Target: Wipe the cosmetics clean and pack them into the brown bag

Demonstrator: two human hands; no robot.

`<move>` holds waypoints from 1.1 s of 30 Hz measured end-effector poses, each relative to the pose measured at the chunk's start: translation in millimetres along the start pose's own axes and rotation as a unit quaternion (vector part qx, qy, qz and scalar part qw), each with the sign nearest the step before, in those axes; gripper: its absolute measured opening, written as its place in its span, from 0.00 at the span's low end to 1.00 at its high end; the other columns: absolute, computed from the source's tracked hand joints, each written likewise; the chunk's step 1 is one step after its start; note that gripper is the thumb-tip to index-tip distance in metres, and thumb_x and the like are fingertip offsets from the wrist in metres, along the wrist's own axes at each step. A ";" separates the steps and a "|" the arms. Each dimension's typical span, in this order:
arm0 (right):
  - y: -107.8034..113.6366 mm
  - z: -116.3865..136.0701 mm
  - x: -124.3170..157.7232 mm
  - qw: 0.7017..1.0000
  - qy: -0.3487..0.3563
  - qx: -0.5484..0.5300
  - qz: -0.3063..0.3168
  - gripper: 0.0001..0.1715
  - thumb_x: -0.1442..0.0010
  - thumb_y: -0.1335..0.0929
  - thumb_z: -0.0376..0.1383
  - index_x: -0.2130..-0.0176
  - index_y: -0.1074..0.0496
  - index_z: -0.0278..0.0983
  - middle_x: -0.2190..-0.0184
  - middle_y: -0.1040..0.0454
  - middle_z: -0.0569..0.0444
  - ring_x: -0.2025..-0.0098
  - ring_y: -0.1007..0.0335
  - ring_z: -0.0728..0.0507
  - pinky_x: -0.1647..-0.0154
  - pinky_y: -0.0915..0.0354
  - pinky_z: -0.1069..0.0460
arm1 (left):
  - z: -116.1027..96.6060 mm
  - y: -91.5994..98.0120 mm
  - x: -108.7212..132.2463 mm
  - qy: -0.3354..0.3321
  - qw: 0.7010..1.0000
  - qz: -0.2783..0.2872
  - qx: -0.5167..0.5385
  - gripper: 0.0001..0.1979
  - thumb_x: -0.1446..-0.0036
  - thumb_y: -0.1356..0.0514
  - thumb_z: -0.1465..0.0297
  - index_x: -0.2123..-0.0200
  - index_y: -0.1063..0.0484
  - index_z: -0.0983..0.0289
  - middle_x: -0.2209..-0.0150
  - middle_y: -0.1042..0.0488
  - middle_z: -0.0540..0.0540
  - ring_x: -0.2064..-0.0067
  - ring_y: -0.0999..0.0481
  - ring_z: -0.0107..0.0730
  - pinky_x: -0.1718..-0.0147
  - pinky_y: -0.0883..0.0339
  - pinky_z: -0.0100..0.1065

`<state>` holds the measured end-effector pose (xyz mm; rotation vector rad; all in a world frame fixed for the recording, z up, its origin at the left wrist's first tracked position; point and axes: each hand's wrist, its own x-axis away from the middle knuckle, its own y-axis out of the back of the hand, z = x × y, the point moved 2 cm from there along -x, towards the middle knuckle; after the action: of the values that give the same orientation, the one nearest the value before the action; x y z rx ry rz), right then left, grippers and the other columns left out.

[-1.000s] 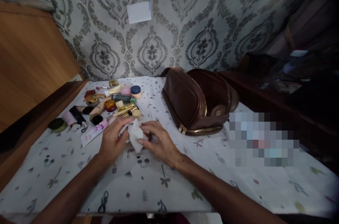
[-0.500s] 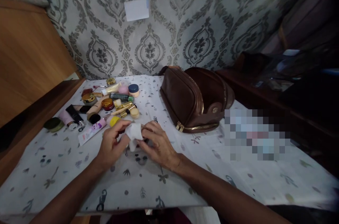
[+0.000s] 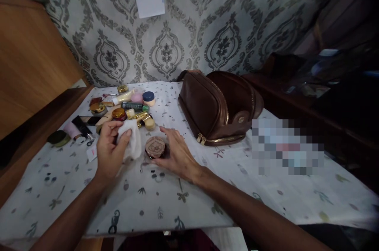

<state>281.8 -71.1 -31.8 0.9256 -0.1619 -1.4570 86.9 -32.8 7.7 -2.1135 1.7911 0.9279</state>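
My left hand [image 3: 109, 150] pinches a crumpled white wipe [image 3: 134, 140] between thumb and fingers, held just above the cloth. To its right a round jar [image 3: 155, 147] with a brownish patterned lid sits upright on the table. Around the right side of this jar curves my right hand [image 3: 179, 156], fingers spread and thumb close to the jar's lower edge; whether the thumb touches it I cannot tell. Behind my left hand lie several cosmetics, among them a gold-lidded red jar [image 3: 119, 114], a small cream-coloured pot [image 3: 149, 124] and a dark green tube [image 3: 134, 106].
A brown leather toiletry bag [image 3: 204, 104] stands unzipped at the back right. Further right, part of the table is blurred out by pixel blocks. A patterned cloth [image 3: 160, 211] covers the table; a wooden cabinet side [image 3: 35, 45] borders it at the left.
My left hand has drawn the wipe leftward off the jar, baring its lid. The fingers of my right hand have spread apart. The view has tilted slightly.
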 end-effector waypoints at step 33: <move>-1.1 11.8 4.7 0.996 0.026 -0.073 0.033 0.37 0.52 0.25 0.32 0.44 0.33 0.36 0.62 0.36 0.55 0.62 0.33 0.45 0.60 0.31 0.50 | -22.5 -8.8 6.5 -0.174 0.924 0.326 -0.092 0.12 0.33 0.52 0.73 0.56 0.29 0.61 0.58 0.24 0.56 0.54 0.26 0.37 0.53 0.33 0.38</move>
<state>274.5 -80.2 -26.8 0.8307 -0.0461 -1.3634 102.8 -48.1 19.4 -1.2905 2.2992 1.5613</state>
